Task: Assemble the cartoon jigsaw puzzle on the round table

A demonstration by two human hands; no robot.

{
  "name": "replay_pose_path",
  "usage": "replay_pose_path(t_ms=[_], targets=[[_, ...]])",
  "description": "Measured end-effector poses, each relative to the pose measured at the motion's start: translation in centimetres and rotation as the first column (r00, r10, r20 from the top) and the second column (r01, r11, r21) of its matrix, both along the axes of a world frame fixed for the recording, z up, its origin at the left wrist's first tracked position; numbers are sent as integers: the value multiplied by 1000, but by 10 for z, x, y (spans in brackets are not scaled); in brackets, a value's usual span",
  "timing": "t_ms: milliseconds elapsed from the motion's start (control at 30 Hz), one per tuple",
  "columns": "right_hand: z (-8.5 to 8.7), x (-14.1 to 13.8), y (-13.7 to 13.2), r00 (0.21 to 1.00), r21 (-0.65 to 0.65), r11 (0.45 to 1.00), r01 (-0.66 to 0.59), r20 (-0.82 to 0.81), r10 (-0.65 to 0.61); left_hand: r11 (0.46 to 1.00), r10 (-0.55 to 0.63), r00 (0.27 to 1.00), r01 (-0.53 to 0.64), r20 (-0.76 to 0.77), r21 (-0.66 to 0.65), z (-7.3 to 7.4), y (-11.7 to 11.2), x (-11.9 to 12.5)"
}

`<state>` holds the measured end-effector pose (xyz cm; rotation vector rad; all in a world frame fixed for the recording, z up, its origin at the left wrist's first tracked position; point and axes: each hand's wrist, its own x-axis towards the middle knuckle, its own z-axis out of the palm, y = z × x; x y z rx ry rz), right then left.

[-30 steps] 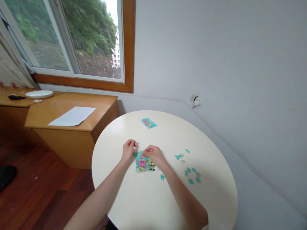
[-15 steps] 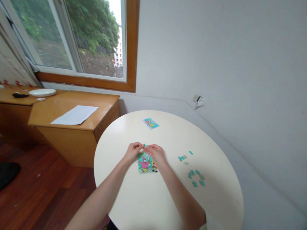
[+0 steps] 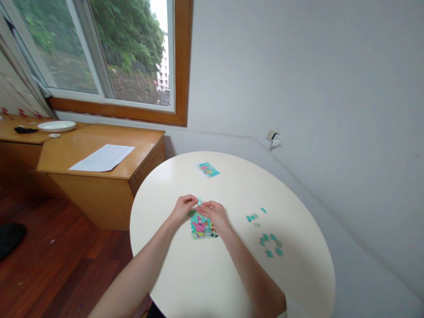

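A small teal jigsaw piece (image 3: pixel 199 202) is pinched between the fingertips of my left hand (image 3: pixel 184 206) and my right hand (image 3: pixel 213 213). Both hands are closed and meet just above the top edge of a partly joined jigsaw puzzle (image 3: pixel 200 227). Cartoon figures, a pink one among them, show on the puzzle's lower part. My right hand and wrist cover its upper right. Off to the right lie several loose teal pieces (image 3: pixel 269 253), some in a rough ring, and a smaller group of pieces (image 3: pixel 252 217) farther back.
Everything rests on a round white table (image 3: pixel 185 274). A picture card (image 3: pixel 208 169) of like design lies near its far edge. Beyond the left side stands a wooden desk (image 3: pixel 145 141) with a sheet of paper (image 3: pixel 103 157) and a white plate (image 3: pixel 57 126). A wall socket (image 3: pixel 274 138) is behind.
My fingers have shifted slightly around the small teal piece, and more of it shows now. My right hand has turned a little. The puzzle and loose pieces look the same.
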<state>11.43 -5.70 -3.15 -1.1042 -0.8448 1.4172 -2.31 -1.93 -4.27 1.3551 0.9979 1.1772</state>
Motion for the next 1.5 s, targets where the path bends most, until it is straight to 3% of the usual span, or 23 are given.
replay_pose_path(t_ms=[233,367,467,600,733,800,1000,1200,1500], targets=[[-2,9,-2,991,28,999,-21,129,17,999,25,1000,-24,16,-38,-3,0,1],[-2,35,-8,940,135,991,12,336,-57,998,35,999,-34,25,-51,-5,1,1],[1,63,-21,788,271,962,-20,597,-152,998,31,999,-29,32,-57,-5,1,1],[-8,88,-43,550,479,856,-195,776,-309,997,30,999,-27,36,-69,-4,-1,0],[-34,89,-60,365,448,851,-275,867,-339,997,68,998,-67,15,-49,-1,-2,2],[-43,87,-65,321,429,861,-274,884,-339,994,97,995,-98,-26,-43,1,-3,1],[-46,90,-65,384,444,857,-261,862,-330,988,106,949,-134,-298,-74,3,-15,-21],[-45,90,-64,399,448,850,-276,858,-323,978,94,888,-167,-450,-124,2,-37,-42],[-45,90,-66,388,456,844,-281,859,-335,985,106,675,-170,-730,-14,18,-57,-31]])
